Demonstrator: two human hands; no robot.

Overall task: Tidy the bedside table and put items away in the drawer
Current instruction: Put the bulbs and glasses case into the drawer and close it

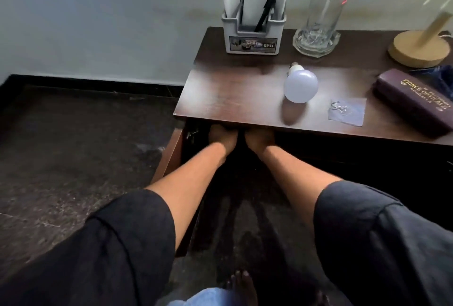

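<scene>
The dark wooden bedside table (232, 95) carries a white light bulb (301, 86) lying on its side, a small metal hook on a clear adhesive pad (346, 111) and a maroon spectacle case (414, 102). Below the top, the drawer (171, 156) is pulled out and its inside is dark. My left hand (221, 138) and my right hand (259, 138) reach side by side into the drawer, under the table's front edge. That edge hides the fingers of both hands, so whatever they hold is out of sight.
At the back of the table stand a grey holder (253, 33) with papers and a black pen (267, 9), a glass tumbler (318, 26) and a lamp with a wooden base (416, 47). Something dark blue (441, 78) lies behind the case. Dark floor lies to the left; my bare foot (241, 286) is below.
</scene>
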